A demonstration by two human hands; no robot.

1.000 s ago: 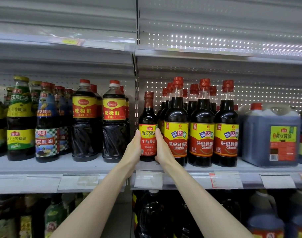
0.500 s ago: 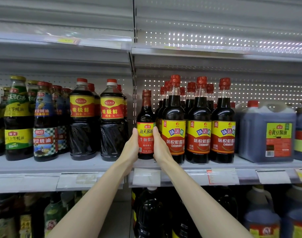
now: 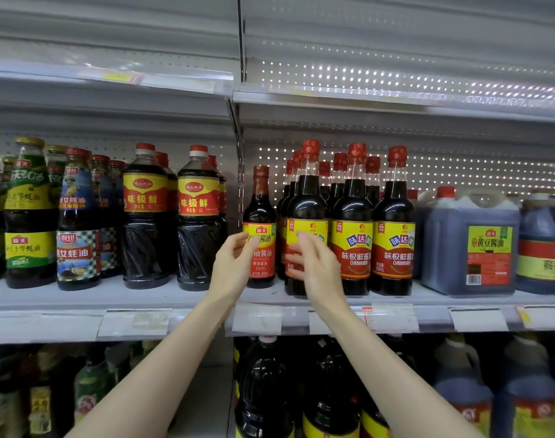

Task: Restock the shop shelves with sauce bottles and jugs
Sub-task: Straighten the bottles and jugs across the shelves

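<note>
Both hands loose and empty: left hand (image 3: 233, 267) just left of the small bottle (image 3: 259, 229), right hand (image 3: 315, 267) just right of it, bottle upright on the shelf (image 3: 112, 295).

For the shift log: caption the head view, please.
Both hands, left and right, open beside small soy sauce bottle standing on shelf.

A shop's sauce aisle. Grey metal shelving (image 3: 112, 295) with pegboard backing runs past both hands (image 3: 235, 267), price tags (image 3: 134, 322) clipped along its edge below them, rows of identical bottles (image 3: 352, 222) and jugs (image 3: 469, 241) to either side.
</note>
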